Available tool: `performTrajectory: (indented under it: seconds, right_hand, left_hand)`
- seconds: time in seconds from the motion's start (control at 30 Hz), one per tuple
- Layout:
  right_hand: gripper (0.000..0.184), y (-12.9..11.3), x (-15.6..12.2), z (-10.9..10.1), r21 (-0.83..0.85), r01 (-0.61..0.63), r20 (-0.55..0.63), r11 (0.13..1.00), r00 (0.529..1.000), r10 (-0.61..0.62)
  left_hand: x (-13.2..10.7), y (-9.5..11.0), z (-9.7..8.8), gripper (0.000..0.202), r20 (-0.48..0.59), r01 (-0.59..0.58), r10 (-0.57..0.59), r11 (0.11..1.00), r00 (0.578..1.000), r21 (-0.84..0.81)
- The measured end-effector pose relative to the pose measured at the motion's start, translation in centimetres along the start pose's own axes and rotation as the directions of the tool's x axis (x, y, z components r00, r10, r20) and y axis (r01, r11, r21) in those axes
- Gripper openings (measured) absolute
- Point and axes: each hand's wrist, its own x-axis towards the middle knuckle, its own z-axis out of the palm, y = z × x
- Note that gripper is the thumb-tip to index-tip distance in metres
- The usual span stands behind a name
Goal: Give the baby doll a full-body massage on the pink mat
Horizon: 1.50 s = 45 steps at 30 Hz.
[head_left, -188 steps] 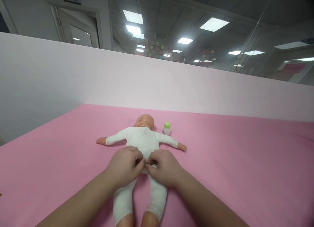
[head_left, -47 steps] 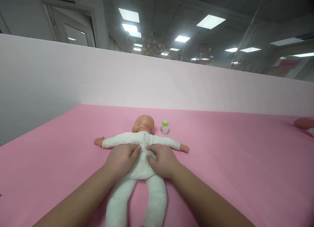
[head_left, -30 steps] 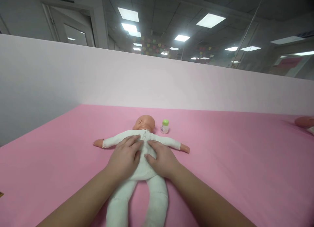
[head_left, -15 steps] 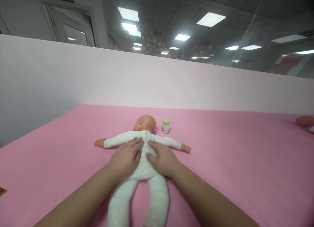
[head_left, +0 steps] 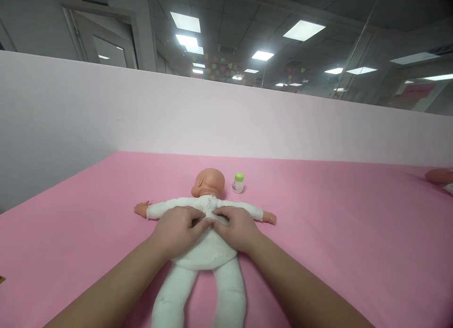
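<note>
A baby doll (head_left: 208, 250) with a white cloth body lies belly down on the pink surface, its head turned to the left and its arms spread out. On the left of its upper back is my left hand (head_left: 179, 231), fingers bent and the thumb near the forefinger, gripping at the cloth. Opposite it, my right hand (head_left: 238, 229) is curled the same way on the right side of the back. The two thumb tips meet close to the doll's midline. How much cloth lies between the fingers is hidden.
A small jar with a green lid (head_left: 238, 182) stands right of the doll's head. The pink sheet (head_left: 339, 233) reaches back to a white padded wall (head_left: 247, 120). Part of another skin-coloured object (head_left: 439, 175) shows at the right edge.
My left hand has gone from lying flat with straight fingers to bent fingers, its thumb now near the right thumb. The doll has shifted slightly toward me.
</note>
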Motion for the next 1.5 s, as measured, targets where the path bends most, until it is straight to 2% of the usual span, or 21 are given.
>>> performTrajectory:
  seconds: [0.07, 0.17, 0.27, 0.33, 0.57, 0.77, 1.2, 1.3, 1.43, 1.5]
  right_hand:
    - [0.032, 0.0, 0.1, 0.0, 0.016, 0.007, -0.003, 1.000, 1.000, -0.007]
    - [0.036, 0.2, 0.2, 0.3, 0.017, 0.005, -0.018, 1.000, 1.000, -0.005]
    - [0.039, 0.3, 0.3, 0.6, 0.005, 0.003, -0.040, 1.000, 0.999, -0.003]
    - [0.040, 0.3, 0.2, 0.8, -0.016, 0.007, -0.056, 1.000, 0.998, -0.007]
    - [0.056, 0.2, 0.2, 1.3, -0.089, 0.015, -0.092, 0.996, 0.995, -0.023]
    - [0.069, 0.5, 0.2, 1.5, -0.120, -0.028, -0.050, 0.992, 0.998, 0.022]
    - [0.065, 0.4, 0.2, 1.1, -0.090, -0.020, -0.009, 0.996, 1.000, 0.020]
    - [0.059, 0.4, 0.2, 1.0, -0.058, -0.012, -0.032, 0.998, 0.999, 0.010]
    - [0.042, 0.3, 0.2, 0.7, -0.021, -0.007, -0.080, 1.000, 0.997, 0.005]
    - [0.035, 0.3, 0.2, 0.5, -0.048, -0.016, -0.116, 0.999, 0.993, 0.010]
  left_hand:
    - [0.1, -0.1, 0.0, 0.044, 0.009, 0.002, -0.002, 1.000, 1.000, -0.019]
    - [0.2, -0.4, 0.6, 0.034, -0.064, -0.001, -0.001, 0.999, 0.998, -0.033]
    - [0.2, -0.9, 1.5, 0.039, -0.135, -0.054, 0.060, 0.997, 0.989, 0.050]
    - [0.2, -1.2, 2.0, 0.046, -0.147, -0.094, 0.112, 0.987, 0.983, 0.127]
    - [0.3, -1.7, 2.2, 0.071, -0.031, -0.093, 0.100, 0.977, 0.994, 0.190]
    - [0.4, -2.0, 2.4, 0.069, 0.001, -0.119, 0.121, 0.975, 0.993, 0.187]
    - [0.5, -1.8, 1.8, 0.059, 0.023, -0.090, 0.089, 0.994, 0.996, 0.059]
    - [0.5, -1.7, 1.5, 0.053, -0.022, -0.054, 0.054, 0.999, 0.998, -0.002]
    - [0.4, -1.3, 0.8, 0.032, -0.130, 0.045, -0.053, 0.997, 0.990, -0.059]
    - [0.4, -1.3, 0.4, 0.027, -0.176, 0.103, -0.110, 0.993, 0.978, -0.051]
